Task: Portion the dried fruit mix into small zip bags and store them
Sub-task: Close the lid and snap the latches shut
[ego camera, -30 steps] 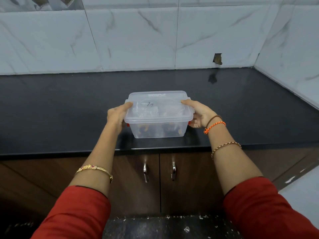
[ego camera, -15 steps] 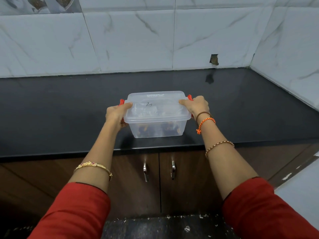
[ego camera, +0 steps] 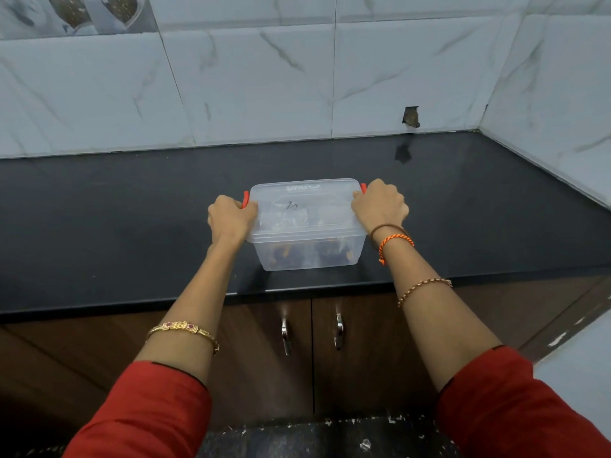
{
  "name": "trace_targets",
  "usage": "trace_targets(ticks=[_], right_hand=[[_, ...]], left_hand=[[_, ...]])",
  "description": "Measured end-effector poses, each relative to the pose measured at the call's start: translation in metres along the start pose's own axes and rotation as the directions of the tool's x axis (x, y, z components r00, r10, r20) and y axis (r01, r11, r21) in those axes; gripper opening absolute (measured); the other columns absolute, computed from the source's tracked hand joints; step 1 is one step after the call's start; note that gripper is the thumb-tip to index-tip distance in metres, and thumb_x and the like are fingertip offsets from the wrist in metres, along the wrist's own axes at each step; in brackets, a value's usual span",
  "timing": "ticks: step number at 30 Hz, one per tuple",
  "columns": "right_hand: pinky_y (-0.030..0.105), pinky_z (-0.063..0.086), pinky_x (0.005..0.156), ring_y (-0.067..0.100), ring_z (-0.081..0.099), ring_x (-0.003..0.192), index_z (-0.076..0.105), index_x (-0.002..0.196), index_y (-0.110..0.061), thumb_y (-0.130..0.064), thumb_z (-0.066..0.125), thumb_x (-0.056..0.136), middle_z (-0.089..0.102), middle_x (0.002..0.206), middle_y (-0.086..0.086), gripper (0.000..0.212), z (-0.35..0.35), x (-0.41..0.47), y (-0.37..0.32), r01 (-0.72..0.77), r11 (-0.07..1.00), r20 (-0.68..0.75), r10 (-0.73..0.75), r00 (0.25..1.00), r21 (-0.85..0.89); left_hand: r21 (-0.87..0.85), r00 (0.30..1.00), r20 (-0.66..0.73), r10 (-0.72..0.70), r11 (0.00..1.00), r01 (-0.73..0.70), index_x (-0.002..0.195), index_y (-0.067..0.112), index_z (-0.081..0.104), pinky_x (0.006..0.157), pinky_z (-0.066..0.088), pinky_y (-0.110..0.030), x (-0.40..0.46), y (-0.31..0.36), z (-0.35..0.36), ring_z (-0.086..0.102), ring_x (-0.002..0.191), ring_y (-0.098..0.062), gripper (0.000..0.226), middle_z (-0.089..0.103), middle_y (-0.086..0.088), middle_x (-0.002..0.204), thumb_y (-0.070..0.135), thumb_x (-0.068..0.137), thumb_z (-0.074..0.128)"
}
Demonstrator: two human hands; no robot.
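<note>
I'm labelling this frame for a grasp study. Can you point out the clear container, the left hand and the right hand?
clear container (ego camera: 305, 206): head view, middle of its lid.
left hand (ego camera: 229, 218): head view, back of the hand.
right hand (ego camera: 380, 204): head view, back of the hand.

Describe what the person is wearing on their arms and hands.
Both arms have red sleeves pushed up to about the elbow. The left arm wears a gold bangle set with pinkish stones. By the right hand sit a dark band and an orange braided thread, with a gold chain bracelet further up. No rings are visible.
</note>
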State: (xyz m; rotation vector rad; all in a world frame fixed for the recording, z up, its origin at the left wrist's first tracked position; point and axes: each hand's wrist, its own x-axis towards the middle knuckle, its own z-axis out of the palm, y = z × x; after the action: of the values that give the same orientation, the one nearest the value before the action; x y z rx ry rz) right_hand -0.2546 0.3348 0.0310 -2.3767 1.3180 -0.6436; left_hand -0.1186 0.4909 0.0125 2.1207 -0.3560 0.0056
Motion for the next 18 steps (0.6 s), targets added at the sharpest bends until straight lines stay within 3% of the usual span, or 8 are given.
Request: trace_targets(ticks=[1, 3, 5, 7, 9, 13, 16, 18], right_hand=[[0.035, 0.042, 0.079, 0.033, 0.056, 0.107, 0.057, 0.107, -0.005, -0.029, 0.046, 0.096, 0.059, 0.11, 0.016, 0.029, 0.0, 0.0, 0.002, -0.035, 0.998, 0.015, 0.035, 0.999, 0.061], [0.029, 0.04, 0.067, 0.031, 0.059, 0.091, 0.057, 0.081, -0.013, -0.034, 0.052, 0.091, 0.058, 0.089, 0.01, 0.025, 0.004, 0.001, 0.009, -0.16, 0.943, 0.076, 0.144, 0.987, 0.292], [0.027, 0.04, 0.058, 0.023, 0.055, 0.073, 0.052, 0.063, -0.017, -0.03, 0.058, 0.086, 0.056, 0.076, 0.004, 0.027, 0.009, 0.0, 0.014, -0.317, 0.721, 0.23, 0.22, 0.948, 0.616], [0.028, 0.047, 0.062, 0.019, 0.056, 0.069, 0.059, 0.077, -0.013, -0.018, 0.06, 0.086, 0.059, 0.08, 0.004, 0.01, 0.013, -0.002, 0.015, -0.432, 0.402, 0.396, 0.173, 0.902, 0.807], [0.029, 0.05, 0.067, 0.02, 0.059, 0.077, 0.059, 0.101, -0.005, -0.013, 0.061, 0.087, 0.061, 0.091, 0.008, 0.017, 0.011, 0.002, 0.01, -0.439, 0.247, 0.423, 0.118, 0.898, 0.864], [0.035, 0.053, 0.083, 0.024, 0.062, 0.095, 0.061, 0.11, 0.0, -0.015, 0.063, 0.084, 0.064, 0.104, 0.011, 0.03, -0.007, 0.033, -0.008, -0.36, 0.125, 0.353, 0.077, 0.932, 0.924], [0.034, 0.053, 0.08, 0.022, 0.063, 0.087, 0.061, 0.105, -0.004, -0.013, 0.06, 0.086, 0.064, 0.093, 0.006, 0.021, -0.027, 0.074, -0.027, -0.3, 0.059, 0.297, 0.058, 0.953, 0.952], [0.031, 0.053, 0.072, 0.019, 0.062, 0.079, 0.061, 0.096, -0.006, -0.012, 0.058, 0.086, 0.063, 0.084, 0.004, 0.012, -0.035, 0.103, -0.039, -0.255, 0.033, 0.254, 0.029, 0.967, 0.966]], left_hand=[[-0.011, 1.0, -0.003, -0.008, 1.0, 0.008, 0.045, 0.009, 0.035, 0.056, 0.034, -0.029, 0.0, -0.001, 0.0, 0.035, 0.048, -0.022, 0.049, 0.035, -0.005, 0.049, 0.023, 0.086, 0.058], [-0.07, 0.999, -0.004, -0.051, 0.996, 0.05, 0.051, 0.009, 0.043, 0.057, 0.039, -0.03, -0.002, -0.004, 0.0, 0.044, 0.055, -0.021, 0.04, 0.045, -0.006, 0.057, 0.024, 0.083, 0.06], [-0.213, 0.991, 0.048, -0.123, 0.968, 0.13, 0.058, 0.011, 0.049, 0.067, 0.049, -0.034, -0.003, -0.009, 0.002, 0.054, 0.067, -0.022, 0.031, 0.055, -0.007, 0.07, 0.027, 0.081, 0.062], [-0.326, 0.983, 0.127, -0.135, 0.93, 0.17, 0.061, 0.014, 0.05, 0.071, 0.052, -0.036, -0.002, -0.012, 0.005, 0.057, 0.074, -0.022, 0.027, 0.059, -0.006, 0.076, 0.027, 0.08, 0.065], [-0.359, 0.98, 0.173, -0.099, 0.92, 0.157, 0.066, 0.015, 0.048, 0.064, 0.046, -0.031, 0.005, -0.008, 0.007, 0.054, 0.073, -0.02, 0.025, 0.055, -0.007, 0.078, 0.027, 0.078, 0.067], [-0.472, 0.991, 0.133, 0.004, 0.879, 0.06, 0.067, 0.016, 0.048, 0.057, 0.038, -0.025, 0.027, 0.035, 0.001, 0.048, 0.067, -0.016, 0.022, 0.05, 0.001, 0.069, 0.015, 0.079, 0.066], [-0.575, 0.99, 0.111, 0.09, 0.818, -0.01, 0.073, 0.022, 0.053, 0.062, 0.036, -0.024, 0.054, 0.079, -0.002, 0.048, 0.077, -0.014, 0.018, 0.051, 0.014, 0.075, 0.008, 0.08, 0.063], [-0.615, 0.985, 0.09, 0.147, 0.786, -0.061, 0.07, 0.026, 0.048, 0.069, 0.038, -0.024, 0.075, 0.102, 0.002, 0.049, 0.078, -0.012, 0.025, 0.054, 0.012, 0.084, 0.008, 0.079, 0.063]])
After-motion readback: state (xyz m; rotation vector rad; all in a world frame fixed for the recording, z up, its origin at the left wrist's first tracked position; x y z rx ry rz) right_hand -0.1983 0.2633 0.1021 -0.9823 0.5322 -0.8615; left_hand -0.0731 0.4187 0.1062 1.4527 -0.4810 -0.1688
